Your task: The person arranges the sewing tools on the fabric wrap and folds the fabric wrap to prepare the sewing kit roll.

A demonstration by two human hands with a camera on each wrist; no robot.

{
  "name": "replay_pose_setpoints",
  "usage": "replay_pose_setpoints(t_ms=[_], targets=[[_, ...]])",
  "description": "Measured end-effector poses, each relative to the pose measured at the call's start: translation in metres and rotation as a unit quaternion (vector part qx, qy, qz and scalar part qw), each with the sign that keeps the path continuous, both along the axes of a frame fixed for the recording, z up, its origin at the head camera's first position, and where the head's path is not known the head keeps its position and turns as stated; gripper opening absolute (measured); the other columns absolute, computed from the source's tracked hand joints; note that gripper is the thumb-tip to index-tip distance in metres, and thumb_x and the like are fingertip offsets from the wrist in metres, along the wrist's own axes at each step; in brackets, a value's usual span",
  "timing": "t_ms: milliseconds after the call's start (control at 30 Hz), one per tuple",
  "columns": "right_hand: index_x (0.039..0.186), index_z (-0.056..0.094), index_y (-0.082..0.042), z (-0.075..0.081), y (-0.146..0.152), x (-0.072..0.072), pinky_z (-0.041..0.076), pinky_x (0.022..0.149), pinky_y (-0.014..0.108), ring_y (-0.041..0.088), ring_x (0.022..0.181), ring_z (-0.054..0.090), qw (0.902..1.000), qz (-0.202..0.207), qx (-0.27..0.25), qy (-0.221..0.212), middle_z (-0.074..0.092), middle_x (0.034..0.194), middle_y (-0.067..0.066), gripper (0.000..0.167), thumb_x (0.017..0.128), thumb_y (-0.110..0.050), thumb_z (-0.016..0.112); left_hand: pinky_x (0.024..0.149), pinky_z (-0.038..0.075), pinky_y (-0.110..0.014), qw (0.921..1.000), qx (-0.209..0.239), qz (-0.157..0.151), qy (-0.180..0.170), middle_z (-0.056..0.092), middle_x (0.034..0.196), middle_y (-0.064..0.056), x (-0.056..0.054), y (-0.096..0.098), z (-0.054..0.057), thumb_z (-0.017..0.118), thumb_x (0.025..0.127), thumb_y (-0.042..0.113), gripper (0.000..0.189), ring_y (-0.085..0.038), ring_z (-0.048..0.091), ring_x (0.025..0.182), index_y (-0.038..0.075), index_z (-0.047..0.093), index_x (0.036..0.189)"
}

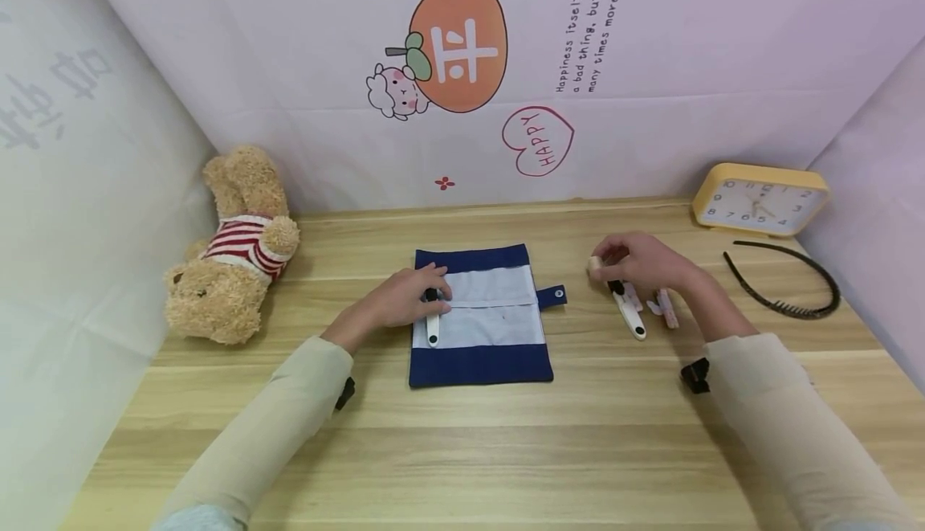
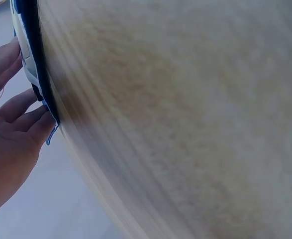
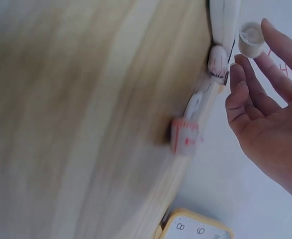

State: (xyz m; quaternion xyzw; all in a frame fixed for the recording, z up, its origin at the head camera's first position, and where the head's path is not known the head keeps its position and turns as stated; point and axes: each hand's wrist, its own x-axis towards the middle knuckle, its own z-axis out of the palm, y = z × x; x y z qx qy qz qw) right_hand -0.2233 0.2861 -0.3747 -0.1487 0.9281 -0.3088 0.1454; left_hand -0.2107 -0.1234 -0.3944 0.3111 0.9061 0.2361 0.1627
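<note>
The right hand [image 1: 639, 262] pinches a small cream cap [image 1: 595, 266] between thumb and fingers, a light hold that seems suited to so small a piece. Just below lies a white-handled tool [image 1: 630, 318], with pink-and-white pieces [image 1: 665, 308] beside it, presumably kept within reach. The left hand [image 1: 405, 294] lies loosely spread, not clenched, over a second white tool [image 1: 433, 328] on the left part of a blue pouch [image 1: 480, 366], probably to steady it. The pouch lies unfolded on the table [image 1: 433, 451], pale lining upward and snap strap [image 1: 552, 296] to the right, which leaves its inside accessible. Farther out sit a teddy bear [image 1: 217, 298], a clock [image 1: 759, 200] and a headband [image 1: 831, 278].
</note>
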Motion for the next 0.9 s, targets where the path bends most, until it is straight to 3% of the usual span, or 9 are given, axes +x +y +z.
replay_pose_setpoints(t_ms=[467, 733, 900], targets=[[0.122, 0.066, 0.000, 0.001, -0.016, -0.007, 0.049, 0.090, 0.046, 0.030, 0.105, 0.059, 0.9992, 0.000, -0.027, 0.028, 0.067, 0.111, 0.014, 0.037, 0.095, -0.023, 0.074, 0.121, 0.016, -0.057, 1.0000, 0.002, 0.009, -0.002, 0.042, 0.156, -0.017, 0.000, 0.001, 0.000, 0.069, 0.099, 0.024, 0.013, -0.034, 0.025, 0.150, 0.016, 0.074, 0.107], [0.127, 0.064, 0.000, -0.001, -0.027, -0.011, 0.050, 0.095, 0.053, 0.036, 0.117, 0.060, 0.9981, -0.005, -0.057, 0.023, 0.064, 0.124, 0.019, 0.040, 0.097, -0.026, 0.071, 0.121, 0.013, -0.059, 0.9997, 0.004, 0.020, -0.015, 0.042, 0.156, -0.017, -0.001, 0.002, 0.001, 0.069, 0.099, 0.022, 0.004, -0.033, 0.025, 0.151, 0.018, 0.070, 0.098], [0.126, 0.065, 0.000, 0.000, -0.036, -0.014, 0.050, 0.095, 0.051, 0.035, 0.114, 0.062, 0.9967, -0.011, -0.074, 0.032, 0.064, 0.124, 0.019, 0.042, 0.097, -0.029, 0.072, 0.122, 0.013, -0.056, 0.9996, 0.004, 0.020, -0.018, 0.041, 0.156, -0.018, -0.001, 0.003, 0.001, 0.069, 0.099, 0.021, 0.004, -0.034, 0.024, 0.151, 0.018, 0.070, 0.097]])
